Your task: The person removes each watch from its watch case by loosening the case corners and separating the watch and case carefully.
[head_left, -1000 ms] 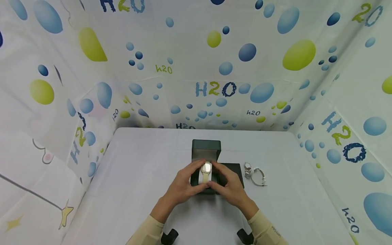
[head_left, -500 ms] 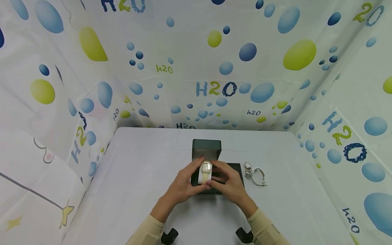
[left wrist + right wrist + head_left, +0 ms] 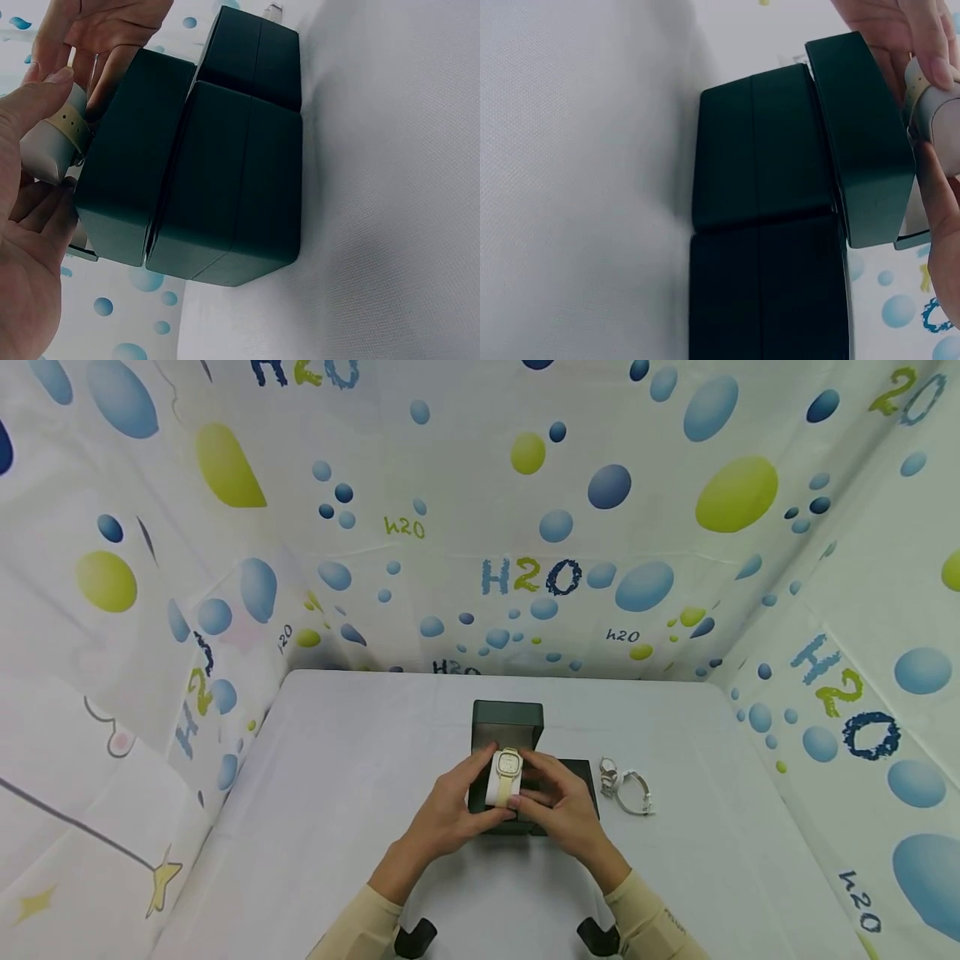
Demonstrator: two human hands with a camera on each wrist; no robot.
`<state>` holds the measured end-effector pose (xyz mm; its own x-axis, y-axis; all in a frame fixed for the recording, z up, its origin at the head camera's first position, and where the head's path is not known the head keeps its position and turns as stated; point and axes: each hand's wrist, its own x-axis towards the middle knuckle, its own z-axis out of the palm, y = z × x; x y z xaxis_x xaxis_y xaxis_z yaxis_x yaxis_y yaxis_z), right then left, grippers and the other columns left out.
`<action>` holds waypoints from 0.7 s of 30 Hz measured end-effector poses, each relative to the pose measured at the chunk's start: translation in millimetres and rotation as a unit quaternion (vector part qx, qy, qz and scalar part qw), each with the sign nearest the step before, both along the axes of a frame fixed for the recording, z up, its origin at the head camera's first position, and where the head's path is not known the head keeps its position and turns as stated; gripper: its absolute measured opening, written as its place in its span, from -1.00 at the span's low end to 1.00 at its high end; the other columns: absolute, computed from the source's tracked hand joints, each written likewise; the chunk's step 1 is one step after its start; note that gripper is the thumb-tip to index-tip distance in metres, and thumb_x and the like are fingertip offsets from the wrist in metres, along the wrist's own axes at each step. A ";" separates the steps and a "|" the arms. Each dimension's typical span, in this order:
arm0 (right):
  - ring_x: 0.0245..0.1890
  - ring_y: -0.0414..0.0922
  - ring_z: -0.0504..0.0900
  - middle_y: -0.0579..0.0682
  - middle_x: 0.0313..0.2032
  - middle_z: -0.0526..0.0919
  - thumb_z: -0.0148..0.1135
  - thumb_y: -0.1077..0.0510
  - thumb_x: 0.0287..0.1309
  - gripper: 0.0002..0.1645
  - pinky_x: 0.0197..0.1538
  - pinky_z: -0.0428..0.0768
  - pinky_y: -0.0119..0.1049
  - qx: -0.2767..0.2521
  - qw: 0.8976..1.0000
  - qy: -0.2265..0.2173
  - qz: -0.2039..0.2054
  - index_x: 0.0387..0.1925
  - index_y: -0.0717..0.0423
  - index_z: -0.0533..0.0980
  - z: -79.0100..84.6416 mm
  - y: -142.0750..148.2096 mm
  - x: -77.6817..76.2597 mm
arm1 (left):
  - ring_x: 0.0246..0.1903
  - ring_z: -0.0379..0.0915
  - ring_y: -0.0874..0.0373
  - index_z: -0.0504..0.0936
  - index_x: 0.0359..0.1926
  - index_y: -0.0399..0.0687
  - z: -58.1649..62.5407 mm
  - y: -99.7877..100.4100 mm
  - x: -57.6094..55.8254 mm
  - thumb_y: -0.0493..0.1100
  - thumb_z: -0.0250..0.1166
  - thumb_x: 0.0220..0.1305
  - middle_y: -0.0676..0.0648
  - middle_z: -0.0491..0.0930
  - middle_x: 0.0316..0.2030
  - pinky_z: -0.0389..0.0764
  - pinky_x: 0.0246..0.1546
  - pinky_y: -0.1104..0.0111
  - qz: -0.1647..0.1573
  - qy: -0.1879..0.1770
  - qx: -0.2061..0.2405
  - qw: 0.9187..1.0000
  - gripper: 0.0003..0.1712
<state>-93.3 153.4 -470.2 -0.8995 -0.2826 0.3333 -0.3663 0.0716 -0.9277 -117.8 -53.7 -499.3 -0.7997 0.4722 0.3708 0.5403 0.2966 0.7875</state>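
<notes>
A wristwatch with a pale yellow strap and light dial is wrapped round a white cushion. My left hand grips the cushion from the left, thumb at its near end. From the right, my right hand holds it between thumb and fingers. Both hands are over a dark green watch box, its lid raised at the back. In the left wrist view, the strap with its holes shows above the box. The right wrist view shows the cushion between the hands.
A second dark box stands against the green box's right side. Two silver-coloured watches lie to its right on the white tabletop. Patterned curtains hang behind and at both sides.
The cushion with the watch has risen slightly and shifted a little to the right. My right fingers have spread apart and changed position beside it; my left hand has barely moved.
</notes>
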 end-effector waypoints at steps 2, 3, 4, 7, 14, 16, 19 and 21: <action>0.06 0.22 0.51 0.34 0.22 0.34 0.38 0.46 -0.03 -0.19 -0.02 0.58 0.00 0.001 1.000 0.000 0.006 0.29 0.42 0.27 -0.4 0.3 -0.1 | 0.36 0.14 0.21 0.10 0.47 -0.11 0.4 -0.1 0.2 0.05 0.45 0.10 -0.06 0.23 0.39 0.31 0.28 0.18 0.000 0.001 -0.001 1.000 0.04; 0.06 0.23 0.50 0.34 0.22 0.33 0.39 0.45 -0.04 -0.17 -0.01 0.57 0.02 0.003 1.000 0.000 0.009 0.29 0.42 0.26 -0.8 0.5 0.0 | 0.36 0.14 0.21 0.10 0.47 -0.12 0.8 -0.3 0.4 0.06 0.43 0.11 -0.06 0.23 0.39 0.31 0.28 0.19 -0.001 0.002 -0.001 1.000 0.03; 0.07 0.22 0.50 0.34 0.22 0.33 0.40 0.45 -0.04 -0.15 0.00 0.56 0.03 0.006 1.000 0.002 0.012 0.30 0.42 0.25 -1.2 0.6 -0.2 | 0.36 0.13 0.22 0.10 0.47 -0.12 1.1 -0.5 0.7 0.08 0.42 0.12 -0.07 0.23 0.39 0.31 0.28 0.19 -0.001 0.002 -0.002 1.000 0.02; 0.08 0.19 0.50 0.30 0.22 0.36 0.44 0.41 -0.07 -0.11 0.02 0.57 0.00 0.017 1.000 0.001 0.016 0.31 0.39 0.23 -2.4 1.0 -0.3 | 0.36 0.12 0.21 0.10 0.47 -0.12 1.3 -0.9 1.4 0.13 0.38 0.15 -0.06 0.22 0.40 0.32 0.28 0.18 -0.003 0.001 -0.005 1.000 0.00; 0.05 0.11 0.54 0.27 0.19 0.40 0.46 0.37 -0.07 -0.09 0.00 0.59 -0.06 0.037 0.999 0.018 0.012 0.32 0.37 0.24 -4.8 3.2 -0.5 | 0.33 0.20 0.17 0.14 0.46 -0.12 1.1 -2.0 1.4 0.14 0.37 0.16 -0.10 0.27 0.37 0.38 0.23 0.13 -0.017 -0.003 -0.009 1.000 -0.03; 0.05 0.10 0.54 0.27 0.19 0.40 0.46 0.36 -0.06 -0.10 0.00 0.59 -0.05 0.040 0.999 0.022 0.012 0.33 0.33 0.25 -4.5 3.8 -0.4 | 0.32 0.22 0.16 0.15 0.45 -0.11 1.2 -2.2 0.9 0.15 0.37 0.15 -0.09 0.28 0.36 0.39 0.22 0.12 -0.018 -0.004 -0.012 1.000 -0.03; 0.05 0.10 0.54 0.26 0.19 0.41 0.46 0.35 -0.05 -0.11 -0.01 0.59 -0.03 0.040 0.999 0.019 0.010 0.33 0.31 0.26 -3.2 4.1 0.1 | 0.31 0.24 0.15 0.15 0.45 -0.10 1.1 -2.5 0.0 0.16 0.37 0.14 -0.05 0.28 0.36 0.42 0.20 0.12 -0.017 -0.006 -0.016 1.000 -0.02; 0.05 0.12 0.54 0.26 0.19 0.41 0.46 0.34 -0.05 -0.11 -0.01 0.59 -0.02 0.041 0.999 0.015 0.010 0.32 0.35 0.26 -2.7 4.2 0.4 | 0.31 0.24 0.15 0.16 0.45 -0.09 1.0 -2.9 -0.5 0.17 0.38 0.13 -0.03 0.28 0.36 0.42 0.20 0.12 -0.018 -0.010 -0.016 1.000 -0.01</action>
<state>-92.9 157.6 -472.9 -0.8832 -0.3286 0.3347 -0.3957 0.1390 -0.9078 -118.3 -56.5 -498.3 -0.7884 0.5131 0.3393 0.5361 0.3027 0.7880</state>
